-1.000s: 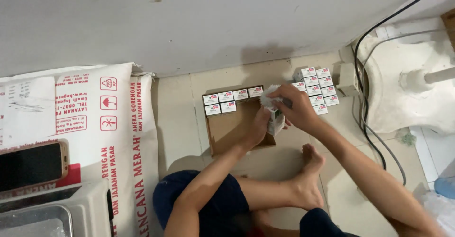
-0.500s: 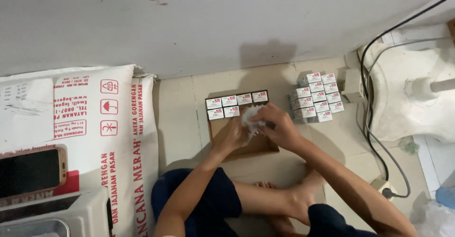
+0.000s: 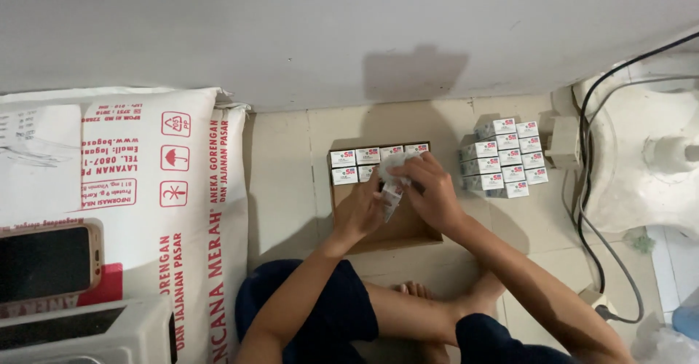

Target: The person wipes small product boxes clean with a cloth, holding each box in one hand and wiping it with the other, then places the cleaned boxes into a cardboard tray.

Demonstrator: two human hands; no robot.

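Observation:
Both hands meet over a flat brown cardboard tray on the floor. My left hand and my right hand together grip one small white box with a crumpled clear wrapper around it. Along the tray's far edge lie two short rows of identical small white boxes. The held box hovers just beside those rows, at their right end.
A stack of several more small white boxes stands on the tiled floor right of the tray. A large white sack with red print lies at left, a phone on it. Black cables and a white pedestal base sit at right. My crossed legs are below.
Both hands have come from the right-hand stack over to the tray, carrying the small box. The view has shifted slightly; the box is now lower over the tray.

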